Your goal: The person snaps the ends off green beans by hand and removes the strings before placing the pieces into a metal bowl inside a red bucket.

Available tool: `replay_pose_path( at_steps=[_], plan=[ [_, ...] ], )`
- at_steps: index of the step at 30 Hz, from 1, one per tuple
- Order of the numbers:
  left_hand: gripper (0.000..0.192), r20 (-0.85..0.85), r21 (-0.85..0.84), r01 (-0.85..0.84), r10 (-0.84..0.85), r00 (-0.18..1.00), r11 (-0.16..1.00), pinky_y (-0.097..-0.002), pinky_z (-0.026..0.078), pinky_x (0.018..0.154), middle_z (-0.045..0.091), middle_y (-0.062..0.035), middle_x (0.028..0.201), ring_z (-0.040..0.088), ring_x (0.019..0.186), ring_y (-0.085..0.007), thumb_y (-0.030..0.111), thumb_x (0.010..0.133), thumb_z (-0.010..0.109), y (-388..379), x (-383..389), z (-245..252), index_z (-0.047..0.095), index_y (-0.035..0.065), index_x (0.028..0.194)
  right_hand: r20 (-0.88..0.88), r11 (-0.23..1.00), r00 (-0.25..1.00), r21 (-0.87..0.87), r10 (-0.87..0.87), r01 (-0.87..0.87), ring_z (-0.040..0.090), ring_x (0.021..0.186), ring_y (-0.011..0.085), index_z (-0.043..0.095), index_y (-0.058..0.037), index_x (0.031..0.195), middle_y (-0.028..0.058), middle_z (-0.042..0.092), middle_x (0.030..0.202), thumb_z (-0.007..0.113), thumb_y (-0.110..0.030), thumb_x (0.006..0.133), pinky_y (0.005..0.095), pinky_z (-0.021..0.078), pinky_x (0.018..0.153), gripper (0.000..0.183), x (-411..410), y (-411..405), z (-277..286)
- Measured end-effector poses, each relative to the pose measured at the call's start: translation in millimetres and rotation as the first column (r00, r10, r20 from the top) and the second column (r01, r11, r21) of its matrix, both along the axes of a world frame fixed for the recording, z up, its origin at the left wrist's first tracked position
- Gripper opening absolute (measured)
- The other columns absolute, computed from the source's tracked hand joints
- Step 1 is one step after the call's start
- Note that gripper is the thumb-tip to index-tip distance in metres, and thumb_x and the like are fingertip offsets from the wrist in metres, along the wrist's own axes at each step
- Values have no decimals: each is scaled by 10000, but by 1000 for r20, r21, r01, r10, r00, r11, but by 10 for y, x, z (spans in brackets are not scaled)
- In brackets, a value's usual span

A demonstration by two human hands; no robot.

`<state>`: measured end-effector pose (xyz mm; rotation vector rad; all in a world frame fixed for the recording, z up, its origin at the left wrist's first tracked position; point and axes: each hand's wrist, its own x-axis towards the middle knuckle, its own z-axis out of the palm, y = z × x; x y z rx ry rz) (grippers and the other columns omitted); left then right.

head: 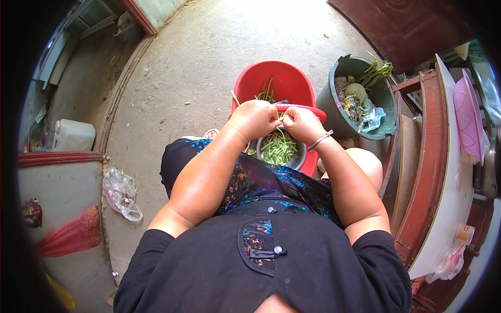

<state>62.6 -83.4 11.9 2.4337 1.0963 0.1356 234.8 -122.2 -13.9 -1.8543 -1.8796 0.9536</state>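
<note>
Both my hands meet in front of me, above a bowl. My left hand (pixel 256 118) and my right hand (pixel 303 124) pinch a short green bean (pixel 281 118) between their fingertips. A bangle circles my right wrist. Below, a round bowl (pixel 302 156) holds many short pieces of green bean (pixel 277 148). It rests against a red plastic surface, partly covered by my hands and clothing. Just beyond my hands is a red plastic bucket (pixel 270 70) with long whole beans (pixel 267 93) inside. My left hand hides part of its contents.
To the right stands a green bin (pixel 332 101) of vegetable scraps and plastic. Beside it is reddish wooden furniture (pixel 417 195) with a pale top and a pink plastic item (pixel 467 117). A plastic bag (pixel 119 191) lies on the concrete floor (pixel 176 78) at left, near a white jerrycan (pixel 73 135).
</note>
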Motion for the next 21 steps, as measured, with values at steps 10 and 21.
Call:
replay_pose_path(
  at_steps=[10,21],
  plan=[
    [168,79,-103,12,-4,997,995,-345,522,708,673,-78,813,654,770,-233,272,749,703,33,-58,0,717,117,811,-592,901,757,-433,-277,-9,487,582,39,601,-62,950,-17,581,757,584,-247,913,180,380,505,189,159,62,-124],
    [187,103,-166,-84,102,989,983,-337,515,709,684,-113,830,664,760,-241,244,770,715,94,-119,-15,722,92,879,-667,922,692,-386,-277,-3,445,575,15,598,-97,941,-63,531,710,651,-226,876,159,349,518,154,281,57,-4]
  ],
)
